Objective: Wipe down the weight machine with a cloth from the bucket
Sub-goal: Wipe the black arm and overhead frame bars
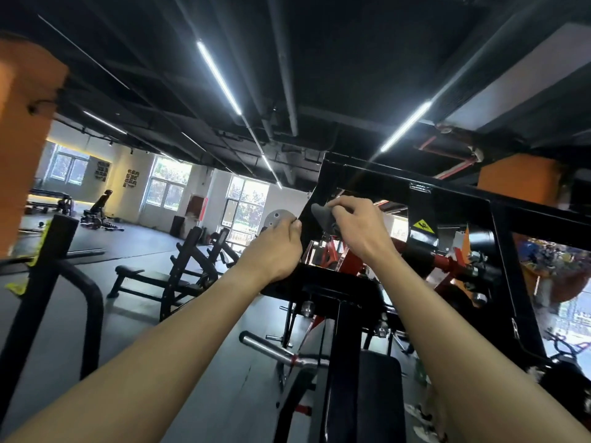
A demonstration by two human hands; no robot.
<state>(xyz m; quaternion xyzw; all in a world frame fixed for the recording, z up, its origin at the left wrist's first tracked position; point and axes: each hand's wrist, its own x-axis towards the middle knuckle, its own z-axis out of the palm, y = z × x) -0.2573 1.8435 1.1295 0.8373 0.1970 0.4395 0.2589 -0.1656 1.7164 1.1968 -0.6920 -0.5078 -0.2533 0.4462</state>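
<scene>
Up at the top corner of the black weight machine (447,195), the person reaches overhead with both bare arms. The right hand (355,225) has its grip clamped on a small dark grey cloth (321,212), fingers curled over it and holding it against the slanted black plate where the upright meets the top bar. The left hand (275,251) has its grip closed round the edge of that same plate, just beside a round grey disc (277,218) with holes in it, as if to steady things. The bucket is nowhere in sight from here. I'd judge the wiping is under way on the upper frame, with the padded seat (380,394) and the chrome peg (265,346) lower down yet to be reached, though I can't be sure. Several things could go wrong. The cloth is bunched small, so a hard stroke could drag bare knuckles along the plate's edge. The reach is high, so the cloth could slip from the fingers and drop among the red arms (332,254) behind. A yellow warning sticker (423,226) on the frame hints at moving parts, so the left fingers could get pinched if anything swings.
</scene>
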